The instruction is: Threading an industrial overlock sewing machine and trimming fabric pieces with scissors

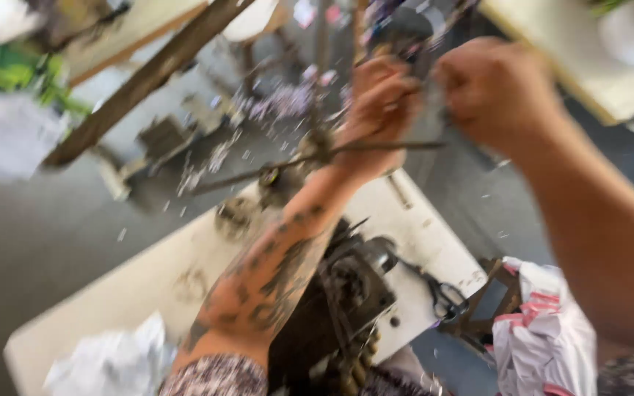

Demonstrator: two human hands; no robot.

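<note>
Head view, badly blurred by motion: both hands are raised close together above a cream-white rectangular work surface [148, 286]. The left hand [381, 103], on a tattooed forearm, is curled into a fist; the right hand [494, 92] is likewise clenched just beside it. Something small seems pinched between them, but the blur hides what it is, so I cannot tell whether either fist truly grips anything. A thin dark metal rod [317, 155] runs slantwise under the left wrist, touching or passing just behind it.

Below the forearm a dark, greasy machine mechanism [346, 293] sits tilted in an opening of the surface. Black-handled scissors [445, 297] lie near the surface's right edge. A crumpled white cloth [111, 363] rests on the near left corner, and a white fabric bundle with pink stripes [544, 337] hangs over a brown wooden frame at the right. Pale scraps litter the grey floor [45, 227].
</note>
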